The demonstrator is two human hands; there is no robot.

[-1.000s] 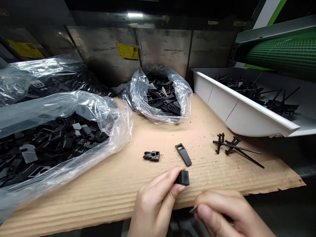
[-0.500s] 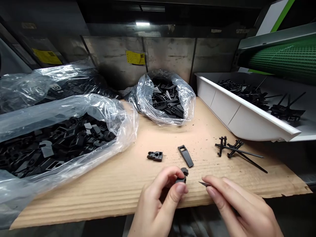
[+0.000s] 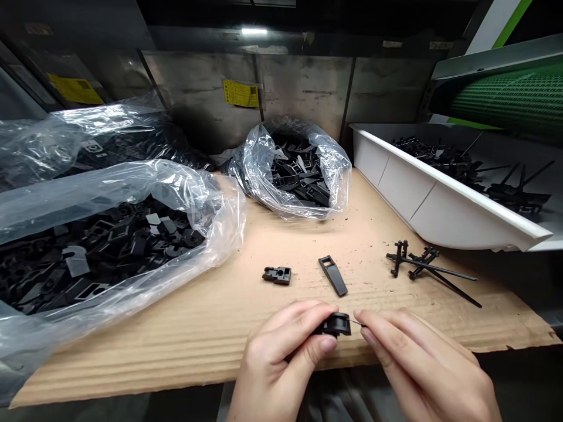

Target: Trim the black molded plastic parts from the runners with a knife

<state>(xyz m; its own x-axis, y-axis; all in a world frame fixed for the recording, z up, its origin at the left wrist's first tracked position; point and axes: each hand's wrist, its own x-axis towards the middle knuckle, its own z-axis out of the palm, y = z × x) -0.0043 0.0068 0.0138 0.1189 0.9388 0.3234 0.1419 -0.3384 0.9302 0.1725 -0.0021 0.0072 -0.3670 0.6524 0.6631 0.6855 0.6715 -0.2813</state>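
Note:
Between thumb and fingers, my left hand (image 3: 285,354) pinches a small black plastic part (image 3: 338,323) with a curved end. My right hand (image 3: 422,357) is closed on a thin, pointed dark piece (image 3: 357,322), mostly hidden by the fingers; its tip points left and meets or nearly meets the black part's right end. Just beyond the hands lie a flat, tapered black piece with a square hole (image 3: 333,275) and a small black block-like part (image 3: 277,275). To the right rest black T-ended pieces with long thin stems (image 3: 422,262).
A clear bag of black parts (image 3: 220,217) lies open at left, with another bag (image 3: 109,126) behind it. A third open bag (image 3: 336,176) stands at centre back. The white tray (image 3: 409,199) at right holds stemmed black parts. Cardboard (image 3: 185,340) covers the worktop.
My left hand has turned the black part so its curved end faces right. The right hand's pointed piece has come up against or close to it. The view has shifted slightly.

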